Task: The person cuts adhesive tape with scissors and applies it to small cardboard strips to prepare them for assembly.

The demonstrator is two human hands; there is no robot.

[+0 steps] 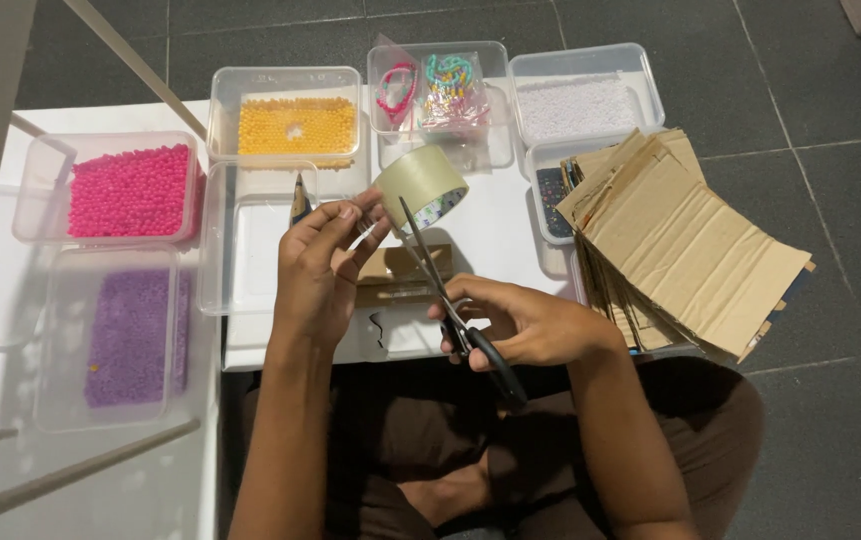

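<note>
Near the table's (510, 235) front edge, the left hand (322, 270) pinches a tape roll (420, 186), its strip hard to see. The right hand (530, 325) grips black scissors (450, 300), blades slightly parted; lower handle hidden.

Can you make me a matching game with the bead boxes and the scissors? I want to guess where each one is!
Things:
1. pink beads
2. purple beads
3. yellow beads
4. scissors

Places:
A. in the right hand
B. tub at the back, behind the tape roll
C. tub nearest the person, far left
D. tub on the left, just behind the purple one

Pairs: 1-D, 2-C, 3-B, 4-A
</note>
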